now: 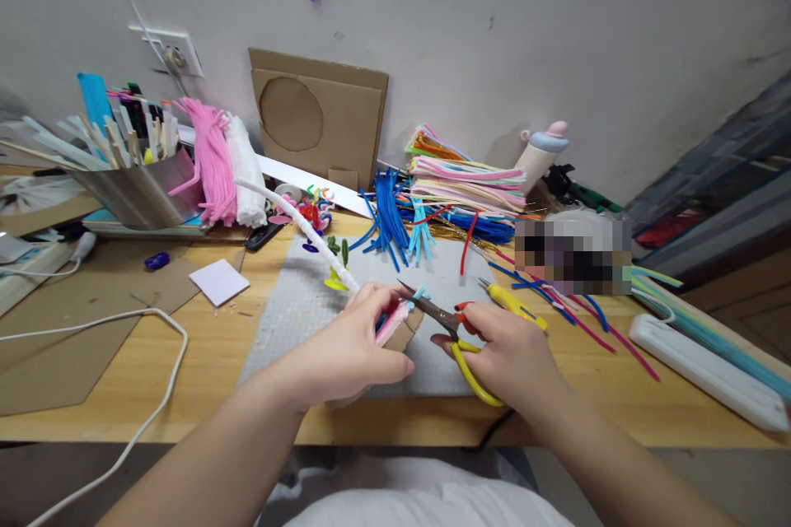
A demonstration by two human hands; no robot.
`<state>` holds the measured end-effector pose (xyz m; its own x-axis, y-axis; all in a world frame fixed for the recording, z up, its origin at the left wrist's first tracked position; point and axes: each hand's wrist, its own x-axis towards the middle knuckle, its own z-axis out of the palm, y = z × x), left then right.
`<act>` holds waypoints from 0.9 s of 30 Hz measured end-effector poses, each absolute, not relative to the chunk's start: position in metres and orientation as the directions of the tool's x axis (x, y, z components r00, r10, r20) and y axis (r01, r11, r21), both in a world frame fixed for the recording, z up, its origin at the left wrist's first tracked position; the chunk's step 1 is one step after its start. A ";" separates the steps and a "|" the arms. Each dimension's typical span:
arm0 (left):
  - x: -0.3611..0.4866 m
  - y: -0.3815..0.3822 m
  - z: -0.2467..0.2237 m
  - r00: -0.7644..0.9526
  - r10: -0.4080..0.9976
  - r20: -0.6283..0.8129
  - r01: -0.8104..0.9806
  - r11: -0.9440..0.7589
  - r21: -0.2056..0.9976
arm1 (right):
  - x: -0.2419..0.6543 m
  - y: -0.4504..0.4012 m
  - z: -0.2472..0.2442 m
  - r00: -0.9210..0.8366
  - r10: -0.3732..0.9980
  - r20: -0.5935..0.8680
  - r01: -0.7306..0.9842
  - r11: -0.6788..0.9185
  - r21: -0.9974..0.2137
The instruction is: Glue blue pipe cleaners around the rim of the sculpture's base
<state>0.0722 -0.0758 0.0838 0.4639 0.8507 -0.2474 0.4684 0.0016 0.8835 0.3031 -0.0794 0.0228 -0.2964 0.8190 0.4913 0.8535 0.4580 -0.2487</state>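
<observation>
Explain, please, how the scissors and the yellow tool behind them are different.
The scissors are in the right hand; the yellow tool lies unheld. The scissors have long dark blades; the yellow tool has a short, thin tip. Both have yellow parts.

A: Hidden?
B: Pink-and-blue piece [394,329], mostly behind left hand [355,342], near front edge of the bench [213,358]. Full shape: can't tell.
A: Cut off?
B: White cable [184,339], at left, again past bench's front edge. Both forearms [228,445], bottom.
A: Blurred?
B: Pixelated patch [572,254], bench's back edge, right side. Underneath: unreadable.
</observation>
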 end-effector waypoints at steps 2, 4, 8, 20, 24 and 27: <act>0.072 -0.077 0.085 0.457 0.851 -0.257 0.470 0.014 0.883 | 0.303 -0.079 0.022 -0.303 0.806 0.509 0.852 0.469 -0.234; 0.072 -0.077 0.086 0.454 0.853 -0.256 0.470 0.014 0.882 | 0.303 -0.080 0.020 -0.319 0.802 0.505 0.852 0.476 -0.218; 0.071 -0.078 0.087 0.457 0.854 -0.249 0.457 0.015 0.889 | 0.303 -0.079 0.018 -0.288 0.862 0.417 0.860 0.425 -0.283; 0.058 -0.087 0.086 0.561 0.803 -0.202 0.471 -0.109 0.875 | 0.302 -0.049 0.000 -0.189 0.964 0.187 0.842 0.257 -0.474; 0.054 -0.096 0.085 0.577 0.790 -0.209 0.512 -0.150 0.846 | 0.290 -0.074 0.020 -0.257 0.870 0.422 0.644 0.479 -0.596; 0.050 -0.105 0.082 0.591 0.785 -0.187 0.526 -0.199 0.827 | 0.280 -0.092 0.032 -0.375 0.699 0.608 0.374 0.715 -0.591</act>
